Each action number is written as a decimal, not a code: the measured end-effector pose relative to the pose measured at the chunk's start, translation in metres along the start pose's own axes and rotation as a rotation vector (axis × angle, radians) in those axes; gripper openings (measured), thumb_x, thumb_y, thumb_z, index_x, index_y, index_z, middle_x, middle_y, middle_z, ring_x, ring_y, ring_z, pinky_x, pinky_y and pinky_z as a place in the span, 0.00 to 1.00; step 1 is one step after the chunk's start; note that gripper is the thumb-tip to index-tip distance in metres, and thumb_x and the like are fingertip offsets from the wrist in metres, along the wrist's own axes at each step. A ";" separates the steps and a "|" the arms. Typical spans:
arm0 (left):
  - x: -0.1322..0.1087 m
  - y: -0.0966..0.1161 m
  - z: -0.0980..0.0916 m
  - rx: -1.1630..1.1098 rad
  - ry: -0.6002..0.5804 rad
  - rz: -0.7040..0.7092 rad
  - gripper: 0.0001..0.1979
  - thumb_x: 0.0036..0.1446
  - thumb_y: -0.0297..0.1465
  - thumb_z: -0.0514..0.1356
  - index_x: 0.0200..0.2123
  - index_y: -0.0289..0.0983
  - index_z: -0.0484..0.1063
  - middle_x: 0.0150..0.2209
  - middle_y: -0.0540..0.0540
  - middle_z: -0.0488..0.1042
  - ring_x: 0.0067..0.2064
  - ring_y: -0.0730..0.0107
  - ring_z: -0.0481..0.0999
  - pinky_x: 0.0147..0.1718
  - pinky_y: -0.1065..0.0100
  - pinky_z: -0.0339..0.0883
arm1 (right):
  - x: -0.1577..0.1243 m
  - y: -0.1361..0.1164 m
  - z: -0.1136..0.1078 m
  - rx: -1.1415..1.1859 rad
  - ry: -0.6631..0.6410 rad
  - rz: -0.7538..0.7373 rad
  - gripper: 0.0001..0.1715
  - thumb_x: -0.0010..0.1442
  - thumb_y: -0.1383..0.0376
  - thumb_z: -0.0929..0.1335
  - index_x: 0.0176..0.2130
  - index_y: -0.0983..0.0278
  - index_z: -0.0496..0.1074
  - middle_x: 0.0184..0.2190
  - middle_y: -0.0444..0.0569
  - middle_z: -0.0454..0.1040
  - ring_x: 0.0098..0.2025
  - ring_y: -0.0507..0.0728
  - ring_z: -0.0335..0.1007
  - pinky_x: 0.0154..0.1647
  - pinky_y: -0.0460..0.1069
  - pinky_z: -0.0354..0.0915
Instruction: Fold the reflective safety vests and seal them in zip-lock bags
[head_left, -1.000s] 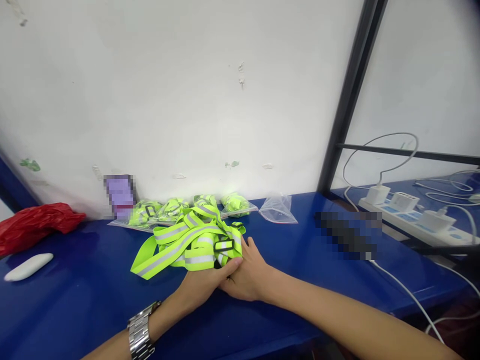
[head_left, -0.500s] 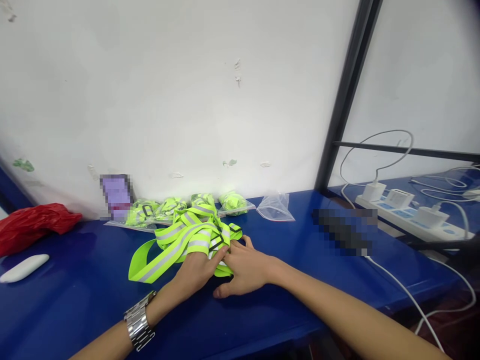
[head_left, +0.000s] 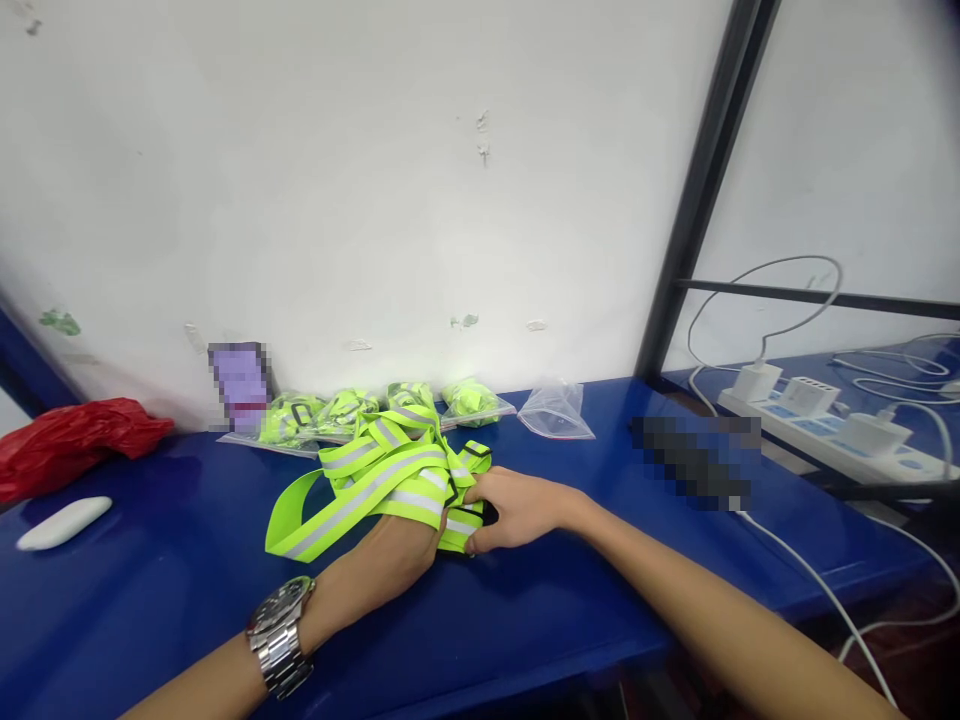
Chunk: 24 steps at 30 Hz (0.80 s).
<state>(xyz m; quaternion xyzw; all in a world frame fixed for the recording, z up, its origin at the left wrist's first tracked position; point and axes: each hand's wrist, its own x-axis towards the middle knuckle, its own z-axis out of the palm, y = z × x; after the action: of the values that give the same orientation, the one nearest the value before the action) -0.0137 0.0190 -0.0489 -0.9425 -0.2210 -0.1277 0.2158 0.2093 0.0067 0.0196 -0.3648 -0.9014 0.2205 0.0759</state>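
A tangle of fluorescent yellow reflective straps point(head_left: 382, 483) with silver bands lies on the blue table, and my left hand point(head_left: 394, 558) reaches in under it. Its fingers are hidden beneath the straps, and a steel wristwatch point(head_left: 279, 625) sits on that wrist. My right hand point(head_left: 519, 510) comes in from the right, its fingers curled around the strap edge next to a black buckle point(head_left: 486, 513). Behind the tangle lie several transparent bags of folded yellow straps point(head_left: 322, 415).
The blue table point(head_left: 555, 590) runs along a white wall point(head_left: 375, 190). A red plastic bag point(head_left: 75, 450) and a white oblong object point(head_left: 64, 523) lie left. A transparent zip bag point(head_left: 556, 412), a pixelated object point(head_left: 697, 462) and a power strip point(head_left: 825, 430) with cables lie right, past a black metal post point(head_left: 701, 200).
My right hand has closed from spread fingers onto the straps at the buckle. My left hand has slid further under them, and the tangle has gathered closer around both hands.
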 end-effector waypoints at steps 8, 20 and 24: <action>0.032 0.014 -0.047 -0.390 -0.073 -0.250 0.18 0.67 0.41 0.47 0.52 0.43 0.69 0.49 0.45 0.75 0.51 0.60 0.73 0.53 0.59 0.65 | -0.003 0.002 -0.003 0.161 -0.075 -0.061 0.09 0.56 0.62 0.68 0.34 0.65 0.75 0.32 0.44 0.71 0.39 0.56 0.63 0.41 0.48 0.57; 0.031 0.018 -0.044 -0.369 -0.071 -0.235 0.19 0.67 0.40 0.45 0.53 0.39 0.67 0.52 0.41 0.72 0.56 0.58 0.68 0.58 0.56 0.59 | -0.015 -0.003 -0.007 -0.279 0.129 -0.030 0.12 0.53 0.72 0.64 0.20 0.66 0.67 0.20 0.43 0.65 0.23 0.49 0.55 0.25 0.47 0.46; 0.030 0.021 -0.040 -0.362 -0.034 -0.320 0.20 0.66 0.43 0.46 0.53 0.39 0.67 0.54 0.41 0.71 0.59 0.57 0.66 0.60 0.56 0.57 | -0.020 -0.016 -0.023 -0.387 0.370 0.083 0.15 0.57 0.63 0.65 0.22 0.65 0.72 0.20 0.46 0.70 0.22 0.50 0.60 0.27 0.48 0.49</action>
<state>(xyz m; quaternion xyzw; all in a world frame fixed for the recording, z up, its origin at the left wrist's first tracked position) 0.0165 -0.0054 -0.0108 -0.9208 -0.3447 -0.1819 0.0168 0.2203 -0.0095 0.0475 -0.4430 -0.8820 -0.0232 0.1590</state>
